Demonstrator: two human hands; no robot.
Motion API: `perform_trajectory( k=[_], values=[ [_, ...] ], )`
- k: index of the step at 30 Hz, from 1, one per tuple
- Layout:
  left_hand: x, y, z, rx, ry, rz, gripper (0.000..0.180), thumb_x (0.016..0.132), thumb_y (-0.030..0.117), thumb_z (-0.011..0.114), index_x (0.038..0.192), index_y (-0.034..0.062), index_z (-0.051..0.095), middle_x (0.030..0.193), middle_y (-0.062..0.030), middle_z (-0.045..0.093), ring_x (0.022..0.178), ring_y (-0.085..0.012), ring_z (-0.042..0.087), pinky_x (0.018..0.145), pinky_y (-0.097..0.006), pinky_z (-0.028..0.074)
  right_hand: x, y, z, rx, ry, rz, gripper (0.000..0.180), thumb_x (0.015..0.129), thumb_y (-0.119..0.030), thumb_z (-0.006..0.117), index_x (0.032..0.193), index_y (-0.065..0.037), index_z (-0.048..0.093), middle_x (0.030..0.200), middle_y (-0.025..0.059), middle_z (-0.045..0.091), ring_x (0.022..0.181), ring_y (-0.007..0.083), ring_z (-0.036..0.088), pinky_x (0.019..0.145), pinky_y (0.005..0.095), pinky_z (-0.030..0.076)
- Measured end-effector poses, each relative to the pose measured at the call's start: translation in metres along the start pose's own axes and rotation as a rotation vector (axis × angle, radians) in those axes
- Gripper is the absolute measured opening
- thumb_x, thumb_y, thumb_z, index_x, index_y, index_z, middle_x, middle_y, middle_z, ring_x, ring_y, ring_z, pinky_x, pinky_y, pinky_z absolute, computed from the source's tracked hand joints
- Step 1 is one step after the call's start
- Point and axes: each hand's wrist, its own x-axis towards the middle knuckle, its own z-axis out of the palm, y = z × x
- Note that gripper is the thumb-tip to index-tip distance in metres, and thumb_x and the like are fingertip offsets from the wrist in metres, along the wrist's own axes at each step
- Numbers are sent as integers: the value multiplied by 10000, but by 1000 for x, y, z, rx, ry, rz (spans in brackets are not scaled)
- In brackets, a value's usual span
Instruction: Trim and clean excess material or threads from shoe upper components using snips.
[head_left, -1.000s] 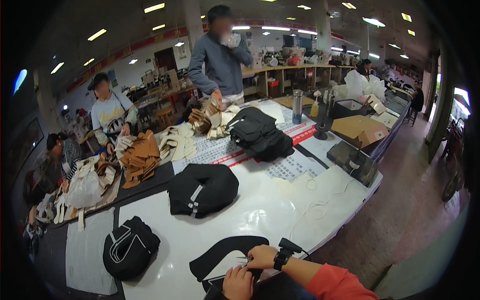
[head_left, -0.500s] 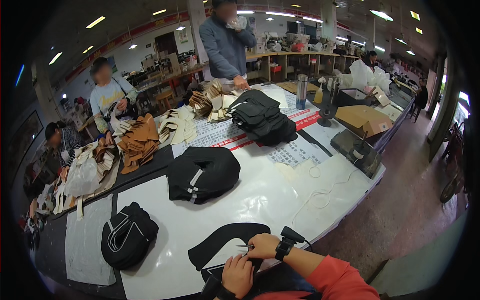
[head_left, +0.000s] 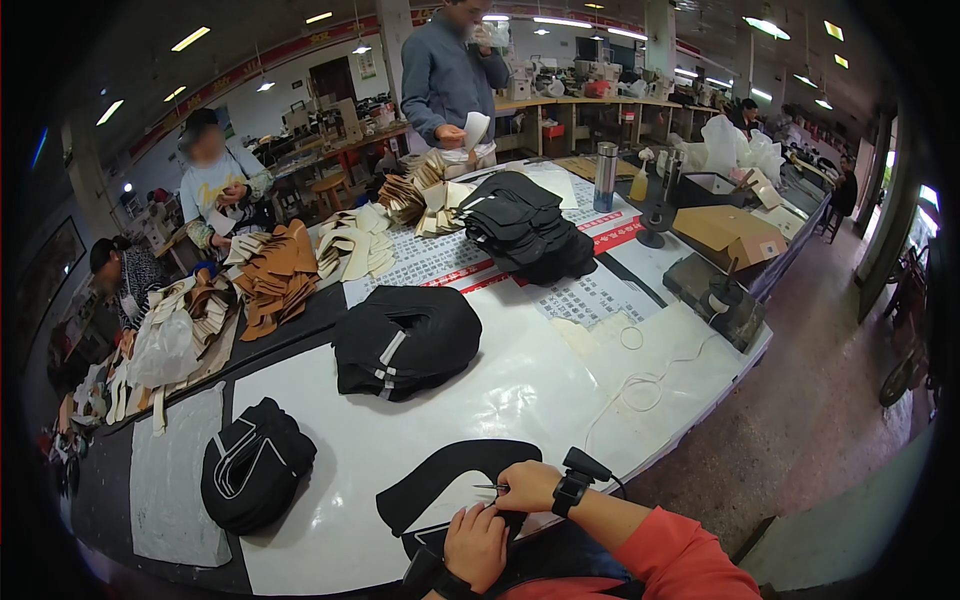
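Observation:
A curved black fabric piece [head_left: 440, 478] lies near the front edge of the table, with a thin white strip along its lower part. My right hand [head_left: 528, 488] is closed around a slim, pointed metal tool [head_left: 487, 487], its tip sticking out to the left; the tool's exact kind is hidden by my fingers. Just below, my left hand [head_left: 476, 546] has its fingers pressed together on the same black piece, close to my right fingertips. Beyond my hands sits a folded black stack [head_left: 405, 340] with pale marks. A smaller black bundle [head_left: 258, 468] with white lines is to the left.
Another black stack [head_left: 525, 225] stands farther back beside a steel bottle [head_left: 605, 178]. An open cardboard box [head_left: 728, 236] and a dark block [head_left: 715, 300] occupy the right side. Brown cut pieces [head_left: 277, 280] are piled far left. A person [head_left: 450, 80] stands across the table.
The person across the table has raised a hand from near the far black stack and now holds a pale piece. The person at left has shifted an arm. My hands have barely moved.

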Motion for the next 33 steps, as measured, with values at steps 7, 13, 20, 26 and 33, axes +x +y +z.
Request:
perform_trajectory(
  k=[7,13,20,26,33],
  values=[
    [-1,0,-1,-5,7,-14,165,861,184,661,967,61,629,1139,-97,646,1139,-295,591,1004,-482,428,4,3,3,-11,-2,-3,345,739,-426,666,835,-102,738,819,157,718,805,342,707,730,438,557],
    [3,2,-7,-2,0,-12,169,845,169,678,966,60,632,1142,-96,651,1143,-297,593,1011,-483,429,5,7,6,-10,16,-12,347,740,-433,674,832,-103,734,821,154,716,810,344,702,730,438,556],
    [2,4,-7,-5,12,-21,167,838,163,684,960,60,633,1149,-93,651,1151,-294,592,1010,-476,434,4,4,4,-13,-13,30,333,744,-425,674,833,-111,733,818,148,714,813,343,700,730,441,555],
    [1,3,-7,-16,17,-22,149,856,166,664,952,59,625,1135,-99,647,1144,-289,588,1008,-471,433,2,0,1,-20,-16,40,332,735,-416,689,847,-108,741,824,145,719,818,330,705,743,426,561],
    [2,4,-8,-38,26,-35,139,862,161,651,954,62,618,1130,-100,641,1149,-284,576,1015,-460,424,1,-2,-2,7,-50,69,317,718,-396,701,834,-104,746,785,143,717,796,330,707,745,418,563]
  ],
)
